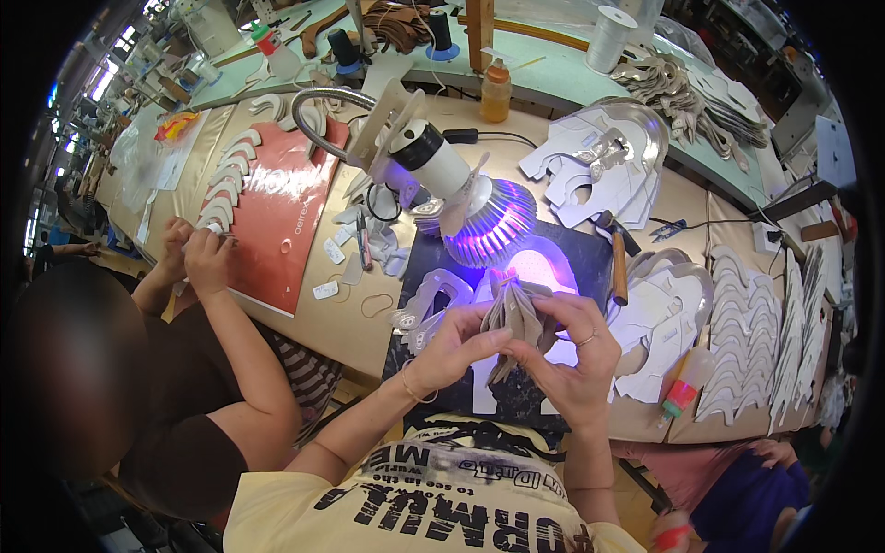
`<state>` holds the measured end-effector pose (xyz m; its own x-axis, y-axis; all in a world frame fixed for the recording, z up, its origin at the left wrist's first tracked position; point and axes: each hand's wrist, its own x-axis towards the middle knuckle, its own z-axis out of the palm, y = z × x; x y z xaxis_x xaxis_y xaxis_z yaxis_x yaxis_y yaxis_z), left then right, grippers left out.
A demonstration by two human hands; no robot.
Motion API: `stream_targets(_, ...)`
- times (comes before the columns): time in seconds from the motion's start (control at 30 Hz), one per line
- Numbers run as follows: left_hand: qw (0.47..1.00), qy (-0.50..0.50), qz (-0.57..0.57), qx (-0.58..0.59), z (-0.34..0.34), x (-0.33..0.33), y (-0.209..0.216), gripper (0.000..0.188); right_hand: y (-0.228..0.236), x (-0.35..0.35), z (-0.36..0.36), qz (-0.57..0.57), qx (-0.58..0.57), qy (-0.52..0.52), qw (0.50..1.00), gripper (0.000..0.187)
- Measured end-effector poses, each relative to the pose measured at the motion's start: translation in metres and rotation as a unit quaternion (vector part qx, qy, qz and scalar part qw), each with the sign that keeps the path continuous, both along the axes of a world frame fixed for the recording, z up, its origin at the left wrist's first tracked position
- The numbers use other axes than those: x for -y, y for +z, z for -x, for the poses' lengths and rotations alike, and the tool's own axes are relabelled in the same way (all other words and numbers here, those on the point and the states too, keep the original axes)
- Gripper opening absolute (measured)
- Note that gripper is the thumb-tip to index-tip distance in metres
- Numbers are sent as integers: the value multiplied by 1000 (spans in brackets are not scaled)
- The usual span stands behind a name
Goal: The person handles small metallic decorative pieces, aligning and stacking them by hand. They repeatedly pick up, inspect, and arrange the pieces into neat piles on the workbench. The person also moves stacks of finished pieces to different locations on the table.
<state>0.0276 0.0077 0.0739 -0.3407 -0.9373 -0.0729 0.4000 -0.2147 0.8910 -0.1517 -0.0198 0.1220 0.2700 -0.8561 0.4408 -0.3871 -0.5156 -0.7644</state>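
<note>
Between my two hands is a fanned bundle of thin grey-beige cut pieces [513,323], which look like shoe upper parts. My left hand [457,348] grips its left side, thumb across the front. My right hand [579,355], with a ring on one finger, pinches it from the right. Just beyond the bundle, a lamp [493,221] with a finned head casts violet light on a pale curved piece [542,263] lying on the dark board [588,244]. Pale cut-out pieces [431,302] lie left of my hands.
A hammer [619,267] lies right of the board, near stacked white shoe-shaped pieces [659,313] and a red-and-green-capped bottle [687,382]. Snips [668,230] lie farther back. At left, a co-worker's hands [198,251] work beside a red sheet [286,221]. An amber bottle [496,90] stands behind the lamp.
</note>
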Motion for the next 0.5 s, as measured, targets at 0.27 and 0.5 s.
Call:
stream_targets(0.27, 996, 52, -69, -38, 2, 1, 3, 35, 6, -1, 0, -19, 11, 24, 999, 42)
stream_targets(0.5, 995, 37, -83, -41, -2, 1, 5, 38, 8, 0, 1, -59, 57, 30, 996, 26)
